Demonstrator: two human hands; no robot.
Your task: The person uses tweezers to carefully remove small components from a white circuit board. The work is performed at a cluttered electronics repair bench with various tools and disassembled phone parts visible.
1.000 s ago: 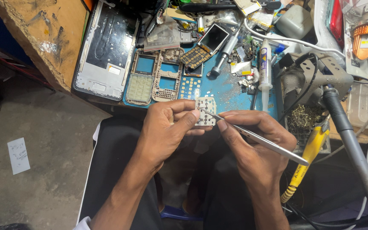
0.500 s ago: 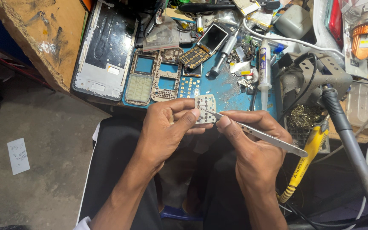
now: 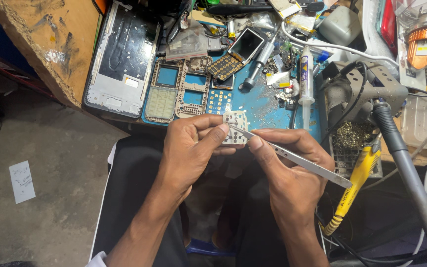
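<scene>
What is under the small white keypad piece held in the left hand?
The left hand pinches the keypad piece from beneath; its fingers cover the underside. The tweezers tip in the right hand touches its top face.

Left hand (image 3: pixel 191 148) grips a small white keypad membrane (image 3: pixel 235 127) between thumb and fingers, held just off the near edge of the bench (image 3: pixel 268 106). Right hand (image 3: pixel 287 170) holds metal tweezers (image 3: pixel 292 159) pen-fashion; the tips touch the membrane's upper edge. Behind the hands, on the blue bench surface: two phone front frames (image 3: pixel 181 89) side by side, a larger phone chassis (image 3: pixel 122 57) to their left, a circuit board with gold contacts (image 3: pixel 219 101), a syringe (image 3: pixel 306 74) lying lengthwise. To the right, a yellow-handled soldering iron (image 3: pixel 354 185) rests beside brass cleaning wool (image 3: pixel 354 134). A paper scrap (image 3: pixel 21 181) lies on the floor.
</scene>
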